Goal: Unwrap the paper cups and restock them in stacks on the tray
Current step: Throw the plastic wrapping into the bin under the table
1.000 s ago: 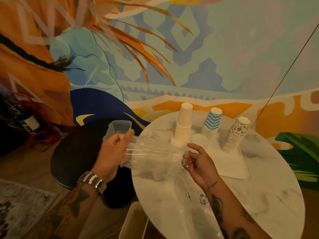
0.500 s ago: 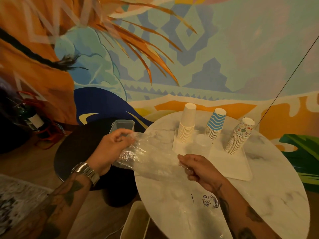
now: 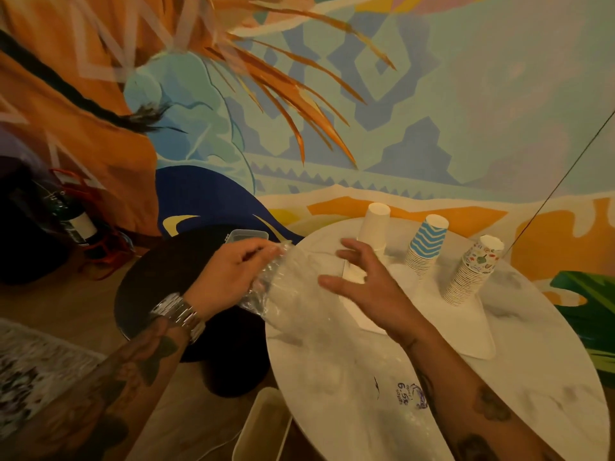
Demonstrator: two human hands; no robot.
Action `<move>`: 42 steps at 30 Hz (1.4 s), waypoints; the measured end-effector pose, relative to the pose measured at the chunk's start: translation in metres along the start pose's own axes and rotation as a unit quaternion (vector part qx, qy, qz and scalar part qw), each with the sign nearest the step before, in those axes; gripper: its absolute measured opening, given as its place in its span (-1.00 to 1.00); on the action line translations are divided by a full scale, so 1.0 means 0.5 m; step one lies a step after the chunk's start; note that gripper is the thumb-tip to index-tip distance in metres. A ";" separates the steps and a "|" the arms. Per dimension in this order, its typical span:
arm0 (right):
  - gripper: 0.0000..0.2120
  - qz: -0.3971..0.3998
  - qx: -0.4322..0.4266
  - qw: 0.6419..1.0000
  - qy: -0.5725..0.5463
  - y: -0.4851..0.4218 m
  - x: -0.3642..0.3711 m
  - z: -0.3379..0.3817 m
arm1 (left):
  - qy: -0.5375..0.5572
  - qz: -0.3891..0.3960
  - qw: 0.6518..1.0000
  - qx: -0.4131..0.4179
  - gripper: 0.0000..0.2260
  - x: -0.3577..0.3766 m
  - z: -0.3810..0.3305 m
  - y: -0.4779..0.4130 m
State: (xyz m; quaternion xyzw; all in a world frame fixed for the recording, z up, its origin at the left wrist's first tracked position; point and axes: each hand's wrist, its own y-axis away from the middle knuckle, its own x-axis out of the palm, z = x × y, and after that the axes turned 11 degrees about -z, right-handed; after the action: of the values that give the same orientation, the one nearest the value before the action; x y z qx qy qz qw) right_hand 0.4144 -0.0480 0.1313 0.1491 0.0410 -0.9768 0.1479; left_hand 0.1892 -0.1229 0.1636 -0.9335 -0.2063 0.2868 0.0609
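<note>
My left hand [image 3: 229,277] grips the bunched end of a clear plastic wrapper [image 3: 293,294] at the left edge of the round marble table [image 3: 532,377]. My right hand [image 3: 362,277] hovers over the wrapper with fingers spread, holding nothing. Behind it, a white tray [image 3: 472,334] carries three upside-down cup stacks: plain white [image 3: 374,226], blue zigzag [image 3: 424,249] and a leaning floral stack [image 3: 471,272]. A small clear cup stack between the white and blue ones is mostly hidden by my right hand.
Another clear wrapper with blue print [image 3: 409,397] lies flat on the table near my right forearm. A black round stool [image 3: 159,281] with a clear plastic box [image 3: 248,235] stands left of the table. A white bin [image 3: 263,424] sits on the floor below.
My right hand has let go of the wrapper and lifted with its fingers spread. My left hand has drawn the wrapper's bunched end in closer.
</note>
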 end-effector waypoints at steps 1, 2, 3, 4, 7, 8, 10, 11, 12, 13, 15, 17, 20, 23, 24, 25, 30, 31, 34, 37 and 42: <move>-0.24 0.062 -0.011 0.998 0.020 -0.001 0.011 0.021 | -0.007 0.009 1.000 0.021 -0.86 0.002 -0.008 -0.002; -0.29 0.107 -0.011 0.994 0.021 -0.004 0.023 0.035 | -0.003 0.006 0.999 0.039 -0.85 0.004 -0.020 -0.003; -0.41 0.129 -0.008 0.992 0.001 -0.007 0.033 0.049 | 0.011 -0.008 0.999 0.042 -0.83 0.005 -0.030 -0.005; -0.58 0.128 -0.007 0.991 -0.020 -0.007 0.043 0.058 | 0.037 -0.029 0.999 0.024 -0.80 0.005 -0.036 -0.006; -0.87 0.088 0.024 0.991 -0.100 -0.013 0.056 0.073 | 0.179 -0.050 0.976 -0.113 -0.63 -0.010 -0.034 -0.001; -0.86 0.082 0.045 0.987 -0.130 -0.015 0.056 0.076 | 0.235 -0.042 0.960 -0.148 -0.56 -0.014 -0.028 0.004; -0.83 0.068 0.083 0.973 -0.203 -0.022 0.057 0.081 | 0.303 -0.009 0.934 -0.191 -0.44 -0.015 -0.010 0.021; -0.82 0.058 0.100 0.964 -0.238 -0.025 0.058 0.084 | 0.295 0.016 0.933 -0.208 -0.38 -0.009 0.001 0.033; -0.82 0.046 0.116 0.955 -0.269 -0.029 0.059 0.086 | 0.271 0.049 0.936 -0.218 -0.34 0.002 0.011 0.046; -0.83 0.040 0.127 0.946 -0.295 -0.033 0.061 0.088 | 0.244 0.084 0.940 -0.222 -0.32 0.014 0.025 0.060; -0.85 0.039 0.138 0.931 -0.335 -0.039 0.067 0.092 | 0.205 0.155 0.941 -0.220 -0.29 0.034 0.049 0.086; -0.85 0.038 0.147 0.922 -0.357 -0.045 0.071 0.095 | 0.177 0.190 0.946 -0.194 -0.35 0.046 0.071 0.104; -0.86 0.023 0.155 0.907 -0.392 -0.061 0.066 0.089 | 0.157 0.154 0.962 -0.160 -0.74 0.047 0.088 0.119; -0.89 -0.007 0.157 0.896 -0.416 -0.076 0.053 0.082 | 0.131 0.150 0.967 -0.160 -0.77 0.031 0.106 0.123; -0.89 -0.017 0.158 0.896 -0.414 -0.078 0.050 0.079 | 0.108 0.173 0.968 -0.148 -0.74 0.023 0.110 0.123; -0.90 -0.024 0.161 0.896 -0.413 -0.078 0.048 0.077 | 0.085 0.199 0.966 -0.139 -0.71 0.016 0.116 0.122; -0.88 0.001 0.194 0.893 -0.406 -0.061 0.073 0.065 | 0.149 0.191 0.956 -0.164 -0.64 -0.003 0.105 0.090; -0.86 0.010 0.200 0.896 -0.397 -0.057 0.083 0.063 | 0.184 0.171 0.951 -0.181 -0.62 -0.003 0.095 0.080; -0.75 0.041 0.201 0.913 -0.352 -0.046 0.108 0.055 | 0.253 0.105 0.938 -0.213 -0.62 0.004 0.073 0.060; -0.68 0.116 0.175 0.950 -0.230 -0.025 0.111 0.039 | 0.277 0.023 0.936 -0.217 -0.69 0.001 0.078 0.054; -0.72 0.166 0.197 0.956 -0.141 -0.007 0.098 0.004 | 0.290 -0.004 0.930 -0.227 -0.72 -0.031 0.114 0.057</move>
State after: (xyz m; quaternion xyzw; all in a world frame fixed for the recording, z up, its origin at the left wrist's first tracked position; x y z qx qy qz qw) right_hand 0.3683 -0.0586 0.1186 0.0408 -0.1987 -0.9384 0.2797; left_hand 0.1557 -0.1554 0.1175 -0.9642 -0.2424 -0.0515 -0.0939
